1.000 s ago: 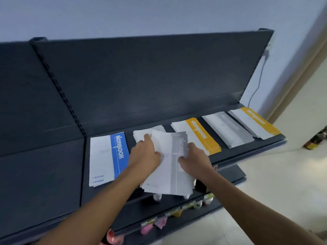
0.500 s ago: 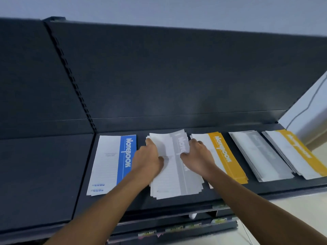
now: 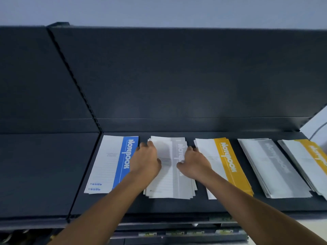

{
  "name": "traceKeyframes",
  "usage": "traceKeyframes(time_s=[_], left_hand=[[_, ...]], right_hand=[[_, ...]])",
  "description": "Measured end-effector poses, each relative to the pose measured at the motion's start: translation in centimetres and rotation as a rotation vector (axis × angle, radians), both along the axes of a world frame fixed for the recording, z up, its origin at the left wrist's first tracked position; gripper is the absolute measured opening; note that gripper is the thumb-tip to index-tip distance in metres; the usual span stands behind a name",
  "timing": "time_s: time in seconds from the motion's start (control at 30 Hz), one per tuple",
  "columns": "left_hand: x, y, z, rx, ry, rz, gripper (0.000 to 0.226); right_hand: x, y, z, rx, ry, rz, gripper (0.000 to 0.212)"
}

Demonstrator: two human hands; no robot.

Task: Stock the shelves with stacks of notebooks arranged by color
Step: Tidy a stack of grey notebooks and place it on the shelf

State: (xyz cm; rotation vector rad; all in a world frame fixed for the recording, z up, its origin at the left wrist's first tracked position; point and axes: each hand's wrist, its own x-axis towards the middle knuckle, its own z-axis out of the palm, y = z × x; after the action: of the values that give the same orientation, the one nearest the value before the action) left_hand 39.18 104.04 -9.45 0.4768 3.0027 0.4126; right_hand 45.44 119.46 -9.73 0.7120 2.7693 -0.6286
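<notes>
You've got both hands on the grey notebook stack (image 3: 168,183), which lies flat on the dark shelf (image 3: 177,206) between the blue stack (image 3: 109,163) and the yellow stack (image 3: 228,161). Your left hand (image 3: 146,161) grips its left edge, fingers curled down the side and thumb on the cover. Your right hand (image 3: 193,162) does the same on the right edge. The covers in that pile are a bit fanned out, not squared up. Further right sit a second grey stack (image 3: 272,167) and a second yellow stack (image 3: 311,156), side by side.
</notes>
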Motion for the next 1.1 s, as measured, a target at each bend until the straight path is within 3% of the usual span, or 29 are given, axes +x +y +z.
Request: traceKeyframes(time_s=[0.27,0.4,0.6,0.9,1.1], left_hand=[[0.7,-0.7,1.3,-0.058,0.046,-0.011,0.033],[1.0,-2.9,2.0,-0.043,0.025,-0.006,0.028],[1.0,-8.0,2.8,0.003,0.043,0.043,0.032],[1.4,-19.8,4.5,0.028,0.046,0.265,0.021],[0.6,-31.8,5.0,0.020,0.012,0.368,0.032]], right_hand=[[-0.6,1.2,1.3,0.048,0.126,0.108,0.056],[-1.3,-0.6,2.1,0.094,0.230,0.189,0.046],[-1.9,-6.5,2.8,0.095,0.283,0.464,0.038],[-5.2,-16.9,4.0,0.015,0.277,0.721,0.031],[-8.2,-27.3,5.4,0.035,0.264,0.849,0.025]])
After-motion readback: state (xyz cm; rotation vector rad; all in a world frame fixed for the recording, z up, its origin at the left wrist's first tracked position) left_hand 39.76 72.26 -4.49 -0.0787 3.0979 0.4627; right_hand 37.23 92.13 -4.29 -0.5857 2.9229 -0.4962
